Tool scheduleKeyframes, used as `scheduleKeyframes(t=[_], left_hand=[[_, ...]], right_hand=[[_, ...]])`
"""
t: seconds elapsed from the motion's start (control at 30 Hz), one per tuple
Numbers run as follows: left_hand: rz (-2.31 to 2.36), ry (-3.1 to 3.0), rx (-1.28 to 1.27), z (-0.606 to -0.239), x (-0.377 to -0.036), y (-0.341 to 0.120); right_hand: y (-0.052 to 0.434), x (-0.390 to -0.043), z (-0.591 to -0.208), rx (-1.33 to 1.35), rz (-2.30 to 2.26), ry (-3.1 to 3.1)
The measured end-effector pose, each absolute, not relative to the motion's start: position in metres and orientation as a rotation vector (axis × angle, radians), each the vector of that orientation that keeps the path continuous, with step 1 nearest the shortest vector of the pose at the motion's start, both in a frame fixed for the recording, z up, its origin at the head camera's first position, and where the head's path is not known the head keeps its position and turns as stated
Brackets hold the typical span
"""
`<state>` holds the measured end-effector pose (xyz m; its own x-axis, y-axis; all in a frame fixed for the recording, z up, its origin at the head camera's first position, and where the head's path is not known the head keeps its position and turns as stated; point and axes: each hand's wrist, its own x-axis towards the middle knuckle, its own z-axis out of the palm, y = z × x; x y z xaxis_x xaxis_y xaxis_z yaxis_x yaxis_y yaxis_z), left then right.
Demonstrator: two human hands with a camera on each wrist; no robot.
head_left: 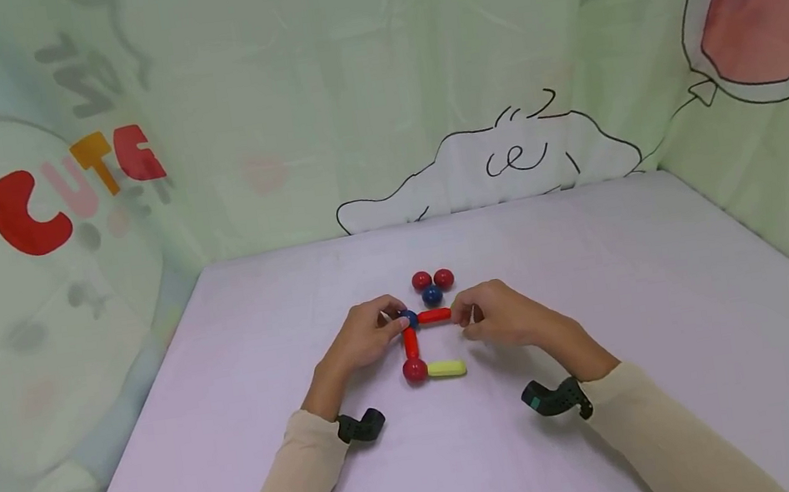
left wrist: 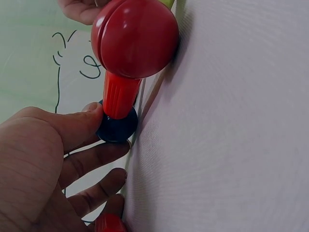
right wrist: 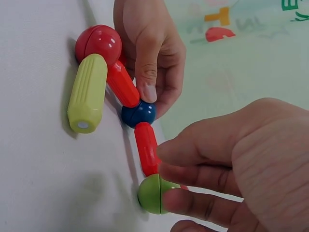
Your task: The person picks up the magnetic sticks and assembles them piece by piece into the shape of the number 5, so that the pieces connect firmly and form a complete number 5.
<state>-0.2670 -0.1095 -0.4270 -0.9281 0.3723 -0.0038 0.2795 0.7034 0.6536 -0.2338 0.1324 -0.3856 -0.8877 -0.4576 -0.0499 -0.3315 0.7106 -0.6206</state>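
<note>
On the pale lilac cloth-covered surface (head_left: 601,318) lies a small build of glossy plastic rods and balls. The left hand (head_left: 365,336) pinches the dark blue plastic ball (right wrist: 138,113) at the corner of the build, thumb and fingertips curled against it. From that ball a short red ribbed plastic rod (head_left: 411,343) runs toward 6 o'clock in the head view and ends in a large red plastic ball (head_left: 415,370). A stubby yellow-green plastic rod (head_left: 446,369) lies at 3 o'clock of the large red ball, touching it.

A second red plastic rod (head_left: 435,316) runs from the blue ball toward 3 o'clock. The right hand (head_left: 503,316) has its fingers curled at that rod's far end; the right wrist view shows them pinching a green plastic ball (right wrist: 153,193) that sits against the rod's tip.

At 12 o'clock of the build, just beyond the hands, three loose balls sit clustered together: two small red balls (head_left: 421,281) side by side and another dark blue ball (head_left: 432,294) just in front of them.

A black wrist-worn camera mount (head_left: 361,425) shows on each beige sleeve (head_left: 300,486).
</note>
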Motion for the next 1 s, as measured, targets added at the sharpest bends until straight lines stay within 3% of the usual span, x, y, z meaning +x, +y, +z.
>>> scheduleKeyframes(t=[0.33,0.67,1.0], left_hand=[[1.042,2.758,0.540,-0.427,-0.268,-0.107],[1.028,2.781,0.557,-0.424,-0.265,-0.111],[1.057,2.775,0.605,-0.428,-0.265,-0.112]], right_hand=[[0.131,-0.239,-0.392,-0.634,-0.988,2.880],[0.111,-0.245,-0.407,-0.767,-0.723,3.022],[0.102,-0.241,-0.416,-0.714,-0.503,3.069]])
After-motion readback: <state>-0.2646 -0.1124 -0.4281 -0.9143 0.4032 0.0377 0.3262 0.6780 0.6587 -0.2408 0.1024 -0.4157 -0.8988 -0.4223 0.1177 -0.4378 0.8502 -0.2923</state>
